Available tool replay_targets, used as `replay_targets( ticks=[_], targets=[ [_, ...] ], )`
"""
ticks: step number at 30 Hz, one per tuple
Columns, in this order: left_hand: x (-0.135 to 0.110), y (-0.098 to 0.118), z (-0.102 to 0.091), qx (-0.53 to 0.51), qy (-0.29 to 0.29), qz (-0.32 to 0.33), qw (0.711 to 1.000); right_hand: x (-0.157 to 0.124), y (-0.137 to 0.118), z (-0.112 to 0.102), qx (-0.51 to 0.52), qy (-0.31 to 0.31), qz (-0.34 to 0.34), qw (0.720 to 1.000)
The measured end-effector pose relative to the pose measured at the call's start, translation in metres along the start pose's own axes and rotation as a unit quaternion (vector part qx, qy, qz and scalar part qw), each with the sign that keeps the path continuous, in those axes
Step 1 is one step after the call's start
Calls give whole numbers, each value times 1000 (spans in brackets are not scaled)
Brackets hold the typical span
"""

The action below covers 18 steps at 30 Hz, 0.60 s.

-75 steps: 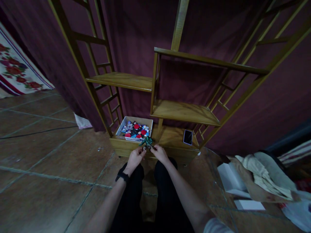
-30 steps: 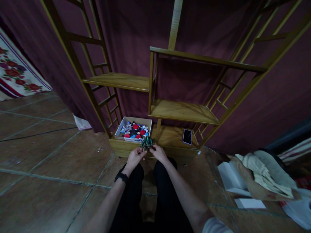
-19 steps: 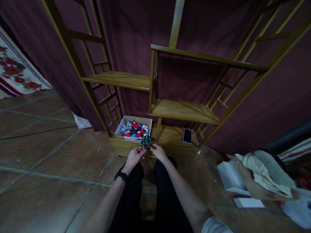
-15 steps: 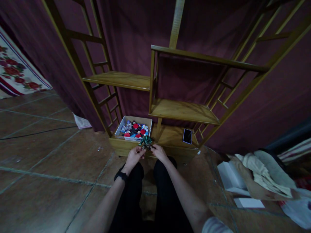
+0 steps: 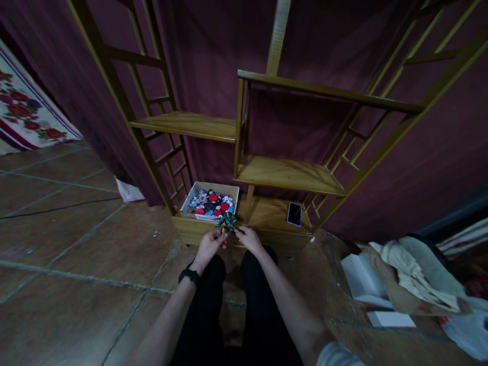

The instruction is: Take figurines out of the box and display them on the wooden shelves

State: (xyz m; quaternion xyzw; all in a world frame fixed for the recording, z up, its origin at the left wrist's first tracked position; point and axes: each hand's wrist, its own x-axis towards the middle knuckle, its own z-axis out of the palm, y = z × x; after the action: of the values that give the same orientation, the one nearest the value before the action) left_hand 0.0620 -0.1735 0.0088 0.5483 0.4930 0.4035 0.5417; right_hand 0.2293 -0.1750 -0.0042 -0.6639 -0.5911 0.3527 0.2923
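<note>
Between my two hands is a small dark green figurine (image 5: 227, 220), its lower part brownish and too small to make out in detail. My left hand (image 5: 209, 245), below a black wristband, pinches its lower left side. On the other side my right hand (image 5: 248, 238) grips its lower right part with fingers closed. Just behind the figurine, an open cardboard box (image 5: 186, 204) sits on the low left shelf, filled with several small figurines (image 5: 212, 202) in blue, white, black and red.
A wooden shelf unit (image 5: 290, 175) stands ahead against a dark red curtain (image 5: 206, 61). A phone (image 5: 294, 214) lies on its bottom right shelf. To the right on the tiled floor are a white box (image 5: 364, 279), a cloth (image 5: 414, 269) and a plastic bag (image 5: 468, 325).
The green figurine has shifted and tilted very slightly left in my fingers. Both hands hold nearly the same place.
</note>
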Motion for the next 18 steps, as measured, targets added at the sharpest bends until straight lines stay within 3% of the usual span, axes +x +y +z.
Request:
replay_targets(
  ticks=[9, 18],
  targets=[
    [1, -6, 0, -9, 1, -7, 1000, 1, -3, 4, -79, 10, 3, 997],
    [4, -7, 0, 13, -8, -2, 1000, 4, 1, 5, -68, -6, 11, 998]
  ],
)
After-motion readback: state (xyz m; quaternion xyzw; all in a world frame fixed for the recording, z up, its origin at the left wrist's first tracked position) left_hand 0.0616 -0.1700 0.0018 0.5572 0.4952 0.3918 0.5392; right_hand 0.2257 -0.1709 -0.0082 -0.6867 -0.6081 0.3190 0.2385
